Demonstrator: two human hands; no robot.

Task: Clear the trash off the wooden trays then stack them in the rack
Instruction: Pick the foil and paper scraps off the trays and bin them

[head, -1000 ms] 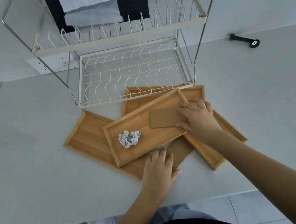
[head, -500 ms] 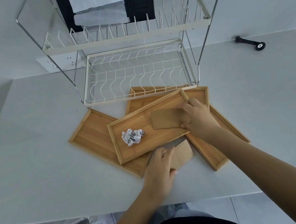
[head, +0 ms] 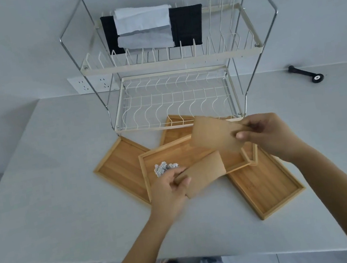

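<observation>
Above overlapping trays (head: 125,161), both hands (head: 168,189) pinching cardboard pieces (head: 204,173).

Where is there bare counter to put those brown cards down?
Left of the leftmost tray, and right of the rightmost tray toward the black tool. It is crowded in front of the rack, where three trays overlap.

- Wooden trays: 3, overlapping at frame centre: left tray (head: 120,164), top tray (head: 178,153), right tray (head: 267,182).
- Brown card pieces: 2: upper piece (head: 214,136), lower piece (head: 204,173).
- Crumpled paper ball (head: 162,169): 1.
- Hands: 2: left hand (head: 168,191), right hand (head: 268,134).
- Wire rack (head: 171,63): 1, two tiers.
- Black tool (head: 305,73): 1, right edge.
</observation>
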